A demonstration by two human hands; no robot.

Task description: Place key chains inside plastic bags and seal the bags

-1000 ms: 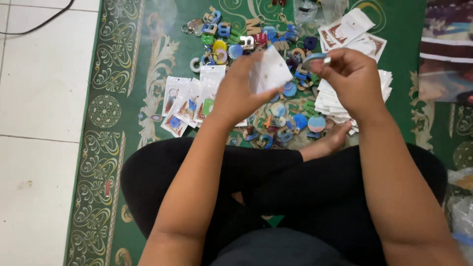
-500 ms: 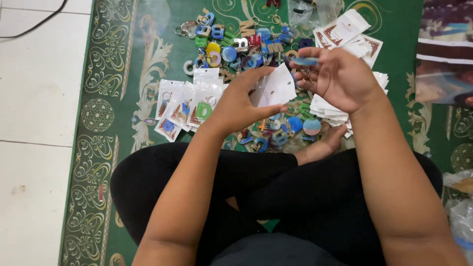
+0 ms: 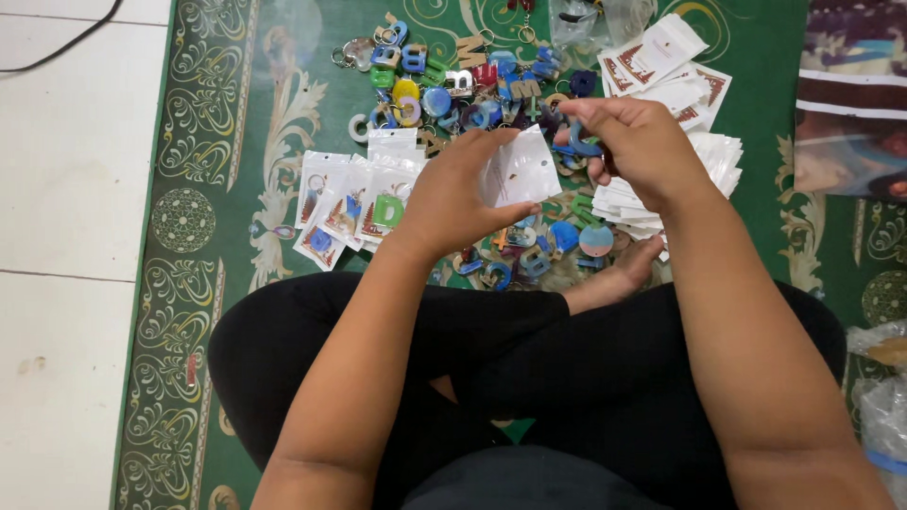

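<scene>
1. The person is sitting cross-legged in black trousers (image 3: 567, 368) on a green patterned rug (image 3: 283, 113), with white floor tiles (image 3: 66, 170) lying to the left.
2. The left hand (image 3: 463, 194) is closing its fingers and thumb on a small white pouch (image 3: 521, 168), holding it upright above the lap, its hang hole showing near the top.
3. The right hand (image 3: 638, 146) is pinching a blue letter charm (image 3: 578, 140) between fingertips, just beside the pouch's right edge; whether charm and pouch are touching cannot be told.
4. A heap of coloured letter charms (image 3: 444, 80) is lying on the rug beyond the hands, and more are showing below the pouch near a bare foot (image 3: 624, 279).
5. Filled pouches (image 3: 354, 198) are lying fanned out on the rug left of the left hand, one showing a green letter.
6. A stack of empty white pouches (image 3: 666, 71) is sitting under and beyond the right hand.
7. A black cable (image 3: 66, 42) is crossing the tiles at the top left.
8. Clear plastic bags (image 3: 879, 397) are lying at the right edge.
</scene>
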